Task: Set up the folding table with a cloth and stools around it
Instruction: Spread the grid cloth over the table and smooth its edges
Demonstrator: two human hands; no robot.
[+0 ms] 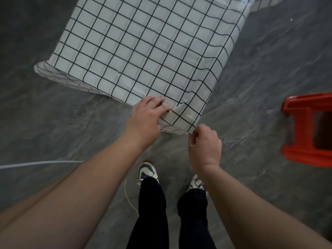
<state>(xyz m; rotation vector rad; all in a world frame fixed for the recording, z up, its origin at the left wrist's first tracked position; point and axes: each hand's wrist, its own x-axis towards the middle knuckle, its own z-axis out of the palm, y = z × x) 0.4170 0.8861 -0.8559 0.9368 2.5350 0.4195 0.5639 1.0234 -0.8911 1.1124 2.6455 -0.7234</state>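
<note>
Checked cloth (143, 51) covers the table. At its near corner, right hand (204, 142) pinches the hanging hem, likely tugging it straight; left hand (145, 117), fingers extended, presses the top just beside, probably anchoring it. Red stool (307, 128) stands right of that corner, not yet placed.

White black-gridded cloth (143, 51) drapes the table; red stool (309, 130) stands right.

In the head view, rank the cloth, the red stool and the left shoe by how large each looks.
1. Cloth, by far the largest.
2. Red stool, cut off by the right edge, so its full size is unknown.
3. Left shoe, smallest, partly hidden by the trouser leg.
</note>
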